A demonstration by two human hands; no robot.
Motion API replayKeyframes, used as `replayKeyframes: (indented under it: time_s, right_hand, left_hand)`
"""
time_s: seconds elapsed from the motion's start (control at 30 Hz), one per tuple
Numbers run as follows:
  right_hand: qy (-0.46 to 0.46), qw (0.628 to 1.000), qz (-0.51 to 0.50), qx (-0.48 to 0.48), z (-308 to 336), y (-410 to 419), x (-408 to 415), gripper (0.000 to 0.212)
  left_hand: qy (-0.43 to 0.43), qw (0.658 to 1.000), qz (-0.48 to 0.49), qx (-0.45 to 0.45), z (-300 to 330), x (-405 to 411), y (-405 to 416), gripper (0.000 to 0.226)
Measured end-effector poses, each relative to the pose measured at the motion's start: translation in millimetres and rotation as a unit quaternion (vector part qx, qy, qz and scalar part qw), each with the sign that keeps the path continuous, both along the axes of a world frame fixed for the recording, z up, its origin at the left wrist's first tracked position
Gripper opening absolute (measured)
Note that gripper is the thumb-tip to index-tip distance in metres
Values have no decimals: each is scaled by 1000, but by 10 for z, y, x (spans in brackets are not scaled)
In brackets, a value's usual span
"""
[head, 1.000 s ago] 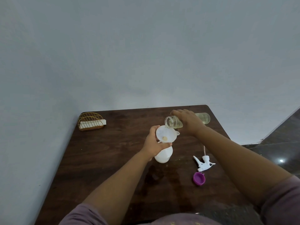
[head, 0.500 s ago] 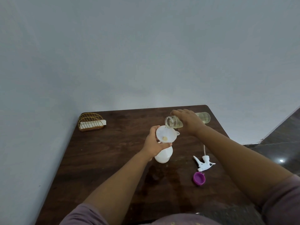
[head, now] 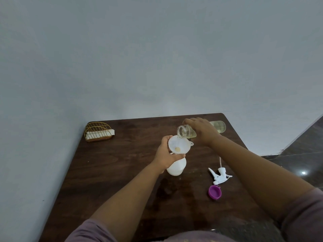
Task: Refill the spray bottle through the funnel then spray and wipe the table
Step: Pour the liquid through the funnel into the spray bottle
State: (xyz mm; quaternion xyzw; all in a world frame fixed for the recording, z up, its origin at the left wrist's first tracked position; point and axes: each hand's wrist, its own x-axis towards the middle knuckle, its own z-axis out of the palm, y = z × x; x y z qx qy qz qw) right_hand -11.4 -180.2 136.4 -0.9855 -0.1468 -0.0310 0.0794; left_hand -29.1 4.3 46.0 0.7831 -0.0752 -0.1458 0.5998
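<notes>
Clear ribbed jar [head: 186, 131] over white conical funnel [head: 178, 144]

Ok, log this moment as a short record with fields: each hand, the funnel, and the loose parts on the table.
left hand: grips spray bottle at the neck
right hand: holds clear bottle tipped, mouth over funnel
funnel: seated in spray bottle, yellowish liquid at its bottom
trigger sprayer: lying on table
purple cap: beside sprayer

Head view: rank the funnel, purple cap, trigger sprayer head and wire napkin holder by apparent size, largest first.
1. Wire napkin holder
2. Funnel and trigger sprayer head: they look alike, so unranked
3. Purple cap

The cap lies nearest the camera, so its real size may be smaller than it looks.
</notes>
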Motion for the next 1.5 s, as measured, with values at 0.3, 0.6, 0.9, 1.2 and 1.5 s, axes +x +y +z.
replayKeyframes:
  time_s: [0.3,0.6,0.9,1.2,1.5]
  right_hand:
    - [2,1000,1,2,-4,-15,2,58]
    - [5,1000,-1,-17,4,0,-9,57]
    - [7,1000,1,-15,13,12,-8,60]
    - [9,1000,1,-14,20,20,-20,57]
    - [11,1000,3,-21,13,15,-20,60]
  left_hand:
    - [6,1000,1,-10,7,-6,9,82]
    - [11,1000,-2,-12,33,-17,14,81]
    - [10,1000,-3,-16,49,-23,16,81]
    - [12,1000,-5,-16,63,-30,17,81]
    - [11,1000,-4,0,87,-31,6,83]
